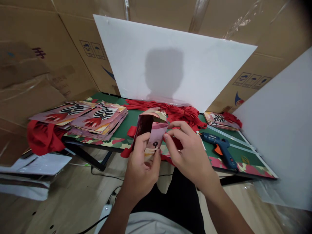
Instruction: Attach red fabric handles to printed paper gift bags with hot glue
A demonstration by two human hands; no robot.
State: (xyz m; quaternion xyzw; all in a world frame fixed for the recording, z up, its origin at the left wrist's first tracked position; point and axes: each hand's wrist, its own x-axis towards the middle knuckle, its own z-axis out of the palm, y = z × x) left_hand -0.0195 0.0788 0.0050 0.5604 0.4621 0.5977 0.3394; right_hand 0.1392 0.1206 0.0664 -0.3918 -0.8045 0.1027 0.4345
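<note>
My left hand (pixel 143 165) grips a small folded paper box (pixel 157 131) from below, thumb on one side and fingers on the other. The box is printed in pink and cream with a black flower-like mark, and its dark, open side faces left. At the box's right edge, my right hand (pixel 186 149) is closed in a pinch, with red ribbon (pixel 177 143) showing at the thumb tip and between the fingers. More red ribbon (pixel 131 131) shows to the left of the box. The exact grip of the right fingertips is partly hidden.
Stacks of flat printed paper pieces (pixel 102 118) lie on the green table (pixel 122 128) at left, beside a red ribbon bundle (pixel 45 136). Red ribbons (pixel 182 113) lie at the back. A blue glue gun (pixel 220 148), clear sticks (pixel 231 139) and another printed stack (pixel 220 119) are at right.
</note>
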